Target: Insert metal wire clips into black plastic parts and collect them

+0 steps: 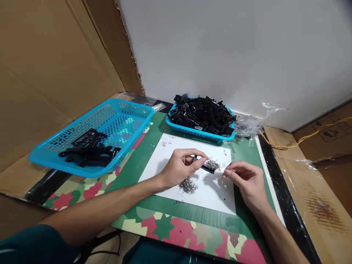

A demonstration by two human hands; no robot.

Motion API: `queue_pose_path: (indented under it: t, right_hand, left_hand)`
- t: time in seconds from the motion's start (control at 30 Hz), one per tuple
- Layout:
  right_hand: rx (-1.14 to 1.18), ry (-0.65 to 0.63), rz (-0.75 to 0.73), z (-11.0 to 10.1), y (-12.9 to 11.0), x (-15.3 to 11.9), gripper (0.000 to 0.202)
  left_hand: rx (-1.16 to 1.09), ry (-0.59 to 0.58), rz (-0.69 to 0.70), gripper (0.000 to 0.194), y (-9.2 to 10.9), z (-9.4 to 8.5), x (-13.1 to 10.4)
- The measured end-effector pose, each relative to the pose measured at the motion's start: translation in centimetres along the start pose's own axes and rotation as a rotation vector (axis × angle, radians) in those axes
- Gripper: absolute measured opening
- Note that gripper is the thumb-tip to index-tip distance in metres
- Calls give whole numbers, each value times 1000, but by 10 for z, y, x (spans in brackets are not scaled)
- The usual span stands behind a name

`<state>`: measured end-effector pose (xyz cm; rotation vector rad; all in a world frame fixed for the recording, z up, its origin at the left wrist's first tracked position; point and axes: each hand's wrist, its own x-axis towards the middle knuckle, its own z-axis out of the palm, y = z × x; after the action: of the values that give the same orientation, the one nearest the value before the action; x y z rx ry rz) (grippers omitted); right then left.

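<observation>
Between its thumb and fingers, my left hand (pixel 183 167) grips a small black plastic part (pixel 208 168) above a white sheet of paper (pixel 214 200). My right hand (pixel 247 181) is off to the right, thumb and fingertips pinched together; whatever is between them is too small to make out. Behind the black part lies one pile of tiny silvery wire pieces (pixel 213 164). A second pile of wire pieces (pixel 188 186) sits just below my left hand, and a few more are scattered at the sheet's far left corner.
At the back, a blue basket (pixel 202 132) is heaped with black plastic parts (pixel 205 112). A larger blue basket (pixel 90 171) on the left holds several black parts (pixel 88 150). Clear plastic bags (pixel 247 125) and a yellow cable (pixel 302 138) lie at right. A white wall and cardboard enclose the table.
</observation>
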<state>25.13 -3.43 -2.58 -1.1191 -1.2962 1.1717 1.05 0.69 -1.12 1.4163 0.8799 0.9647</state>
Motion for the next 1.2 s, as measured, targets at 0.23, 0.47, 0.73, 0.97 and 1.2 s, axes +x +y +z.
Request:
queue_pose_path:
  t: [0.23, 0.47, 0.73, 0.97, 1.2]
  right_hand:
    - [12, -5, -13, 0, -1, -2, 8]
    - [-15, -54, -3, -1, -3, -6, 10]
    - [-96, -110, -20, 15, -6, -4, 7]
    - [-71, -115, 24, 24, -7, -7, 18]
    - [-108, -63, -47, 27, -11, -6, 11]
  left_hand:
    - [-57, -99, -21, 35, -3, 0, 2]
    - [23, -127, 15, 29, -4, 2, -1]
    - [108, -227, 87, 22, -1, 3, -4]
    - [215, -269, 92, 28, -3, 2, -5]
    - [222, -296, 91, 21, -2, 1, -4]
